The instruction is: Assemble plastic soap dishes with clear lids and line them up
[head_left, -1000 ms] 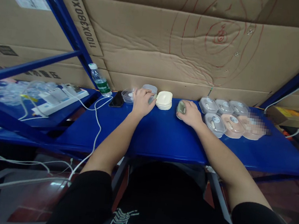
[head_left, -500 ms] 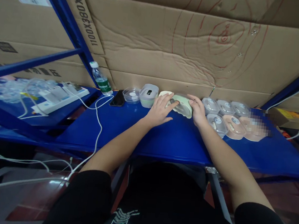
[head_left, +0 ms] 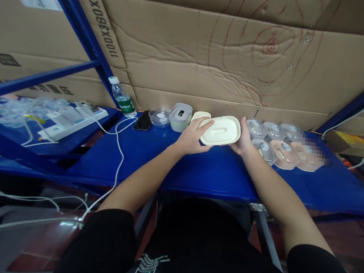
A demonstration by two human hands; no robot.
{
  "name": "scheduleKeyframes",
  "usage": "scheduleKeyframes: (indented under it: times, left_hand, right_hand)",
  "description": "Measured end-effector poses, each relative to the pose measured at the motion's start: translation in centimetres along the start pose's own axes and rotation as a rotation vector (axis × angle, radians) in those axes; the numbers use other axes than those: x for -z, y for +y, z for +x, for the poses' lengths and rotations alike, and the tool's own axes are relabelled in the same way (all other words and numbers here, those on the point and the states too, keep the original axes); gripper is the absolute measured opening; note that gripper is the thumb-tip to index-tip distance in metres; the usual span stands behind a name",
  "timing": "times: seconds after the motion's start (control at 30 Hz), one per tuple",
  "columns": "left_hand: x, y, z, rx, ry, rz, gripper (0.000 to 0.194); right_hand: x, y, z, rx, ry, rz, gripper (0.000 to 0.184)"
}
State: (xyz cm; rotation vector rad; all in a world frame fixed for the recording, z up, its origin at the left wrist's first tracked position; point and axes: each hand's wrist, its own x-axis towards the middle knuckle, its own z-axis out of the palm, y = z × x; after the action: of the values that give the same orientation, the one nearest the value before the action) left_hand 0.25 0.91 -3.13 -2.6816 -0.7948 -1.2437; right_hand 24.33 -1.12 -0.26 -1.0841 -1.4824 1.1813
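Note:
Between my hands is a cream, rounded-rectangular plastic container (head_left: 221, 131), tilted so a flat face with an oblong mark and a raised rim faces me. My left hand (head_left: 192, 137) grips its left end, fingers over the upper edge and thumb below. At the right end, my right hand (head_left: 243, 139) holds it, partly hidden behind it. Behind my left hand, a small cream piece (head_left: 200, 116) shows in part. Left of that stands a pale grey-and-green container (head_left: 180, 117) with a dark slot on top.
Clear round lids (head_left: 159, 117) and a black phone (head_left: 143, 120) lie to the left, near a water bottle (head_left: 122, 98). Several lidded containers (head_left: 283, 153) stand in rows at right. A white cable (head_left: 121, 156) crosses the blue table (head_left: 208, 174) toward a power strip (head_left: 72, 122).
The piece in my hands has been turned: earlier a pale green curved side showed, now a flat cream face shows. My left fingers have moved from over it to its left end.

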Motion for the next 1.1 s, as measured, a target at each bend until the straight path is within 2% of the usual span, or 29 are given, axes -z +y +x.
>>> scheduleKeyframes:
  times: [0.17, 0.37, 0.63, 0.77, 0.83, 0.97, 1.03, 1.1]
  left_hand:
    - [0.1, -0.6, -0.1, 0.127, 0.017, -0.109, 0.095]
    - [-0.3, -1.7, -0.5, 0.181, 0.032, -0.249, 0.083]
    - [-1.0, -2.6, -0.3, 0.232, 0.156, -0.380, 0.076]
    - [-0.6, -3.0, -0.2, 0.261, 0.223, -0.379, 0.073]
    - [-0.2, -3.1, -0.2, 0.277, 0.231, -0.318, 0.072]
    - [0.5, -2.8, -0.3, 0.225, 0.198, -0.202, 0.073]
    - [0.7, -2.4, -0.4, 0.175, 0.143, -0.192, 0.077]
    - [0.8, -1.8, -0.4, 0.130, 0.058, -0.202, 0.081]
  right_hand:
    - [-0.8, 0.2, -0.3, 0.101, 0.046, -0.067, 0.124]
    - [-1.0, 0.8, 0.0, 0.234, 0.055, -0.070, 0.136]
    - [-0.2, 3.1, 1.3, 0.239, 0.046, 0.122, 0.111]
    - [0.4, 3.7, 2.0, 0.239, 0.054, 0.127, 0.103]
    - [0.8, 3.9, 2.5, 0.241, 0.143, 0.099, 0.105]
    - [2.4, 4.2, 3.5, 0.294, 0.516, 0.010, 0.110]
    - [3.4, 4.3, 3.8, 0.350, 0.673, -0.044, 0.110]
    - [4.2, 4.3, 4.0, 0.415, 0.777, -0.078, 0.107]
